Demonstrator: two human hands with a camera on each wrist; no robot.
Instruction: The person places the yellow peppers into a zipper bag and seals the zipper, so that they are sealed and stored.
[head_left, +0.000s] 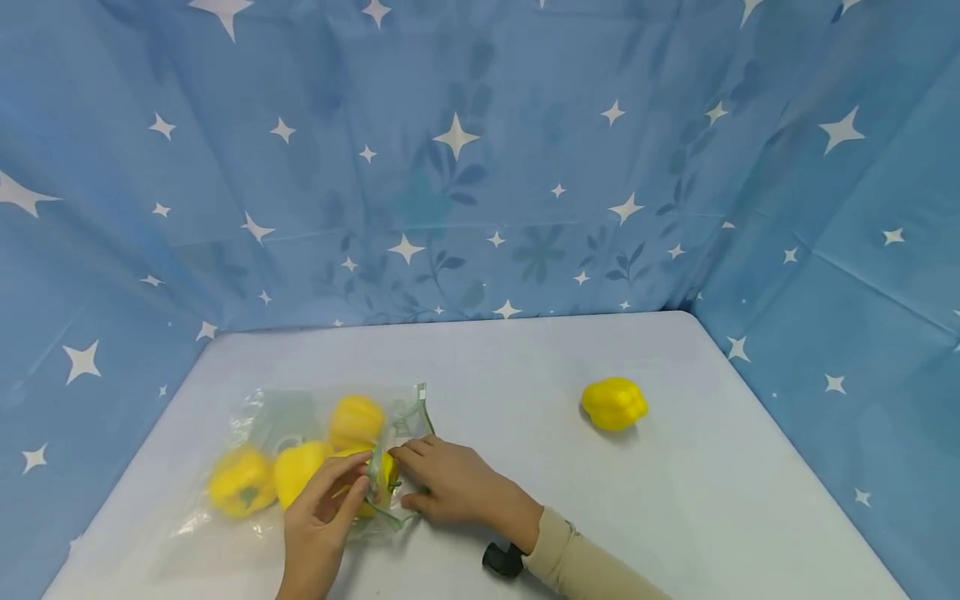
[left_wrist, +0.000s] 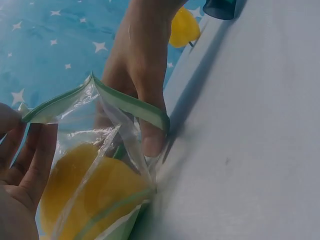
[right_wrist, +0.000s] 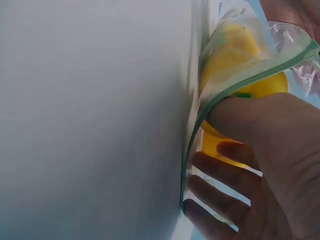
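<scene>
A clear zip bag (head_left: 258, 417) with a green-edged mouth lies on the table, its mouth facing right. Several yellow bell peppers (head_left: 242, 483) are inside it. My left hand (head_left: 321, 521) pinches the upper lip of the mouth between thumb and fingers, lifting it. Reaching in at the mouth, my right hand (head_left: 459, 483) has its fingers spread loosely. In the right wrist view its thumb lies near the green stem of the pepper closest to the opening (right_wrist: 270, 85); whether it touches that pepper is unclear. Plastic glare blurs the bag's contents.
Another yellow bell pepper (head_left: 615, 404) lies loose on the white table (head_left: 720, 492), right of the bag. A black wrist camera (head_left: 502, 560) sits by the right wrist. Blue star-patterned cloth (head_left: 517, 167) borders the back and sides.
</scene>
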